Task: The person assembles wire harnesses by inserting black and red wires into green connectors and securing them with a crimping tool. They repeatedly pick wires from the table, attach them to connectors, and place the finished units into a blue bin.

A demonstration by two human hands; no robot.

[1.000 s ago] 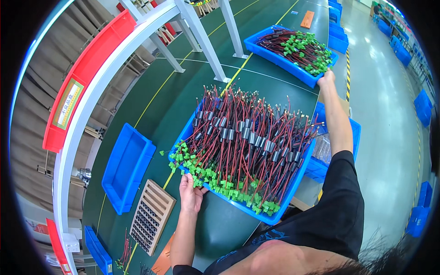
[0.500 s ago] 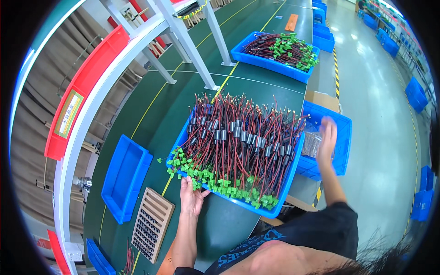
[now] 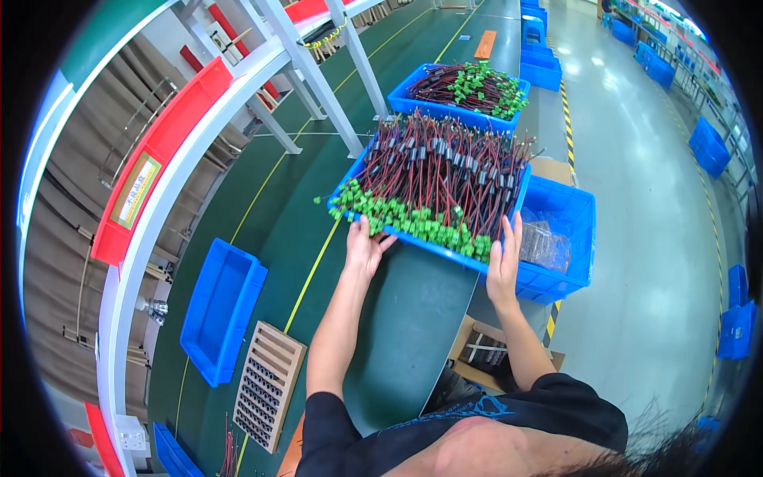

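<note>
A blue bin (image 3: 452, 257) on the green table is heaped with cable assemblies (image 3: 445, 163). They have red and black wires, black cylinders midway along and green connectors at the near ends. My left hand (image 3: 366, 248) holds the near left edge of this bin, its fingertips by the green connectors and the thumb spread along the wall. At the near right corner, my right hand (image 3: 504, 266) presses against the bin's side with fingers pointing up. The bin's far edge comes close to a second blue bin (image 3: 453, 114) of similar cables; whether they touch I cannot tell.
Left on the table are an empty blue bin (image 3: 225, 310) and a wooden rack (image 3: 270, 385) with black cylinders. Beyond the table's right edge, another blue bin (image 3: 568, 238) holds clear plastic-wrapped items. A white frame (image 3: 338, 127) stands at the far left; a cardboard box (image 3: 470, 350) sits below.
The cable-filled bin has slid away from me, toward the second bin. My left hand moved with it. My right hand came in from the right onto the bin's near right corner.
</note>
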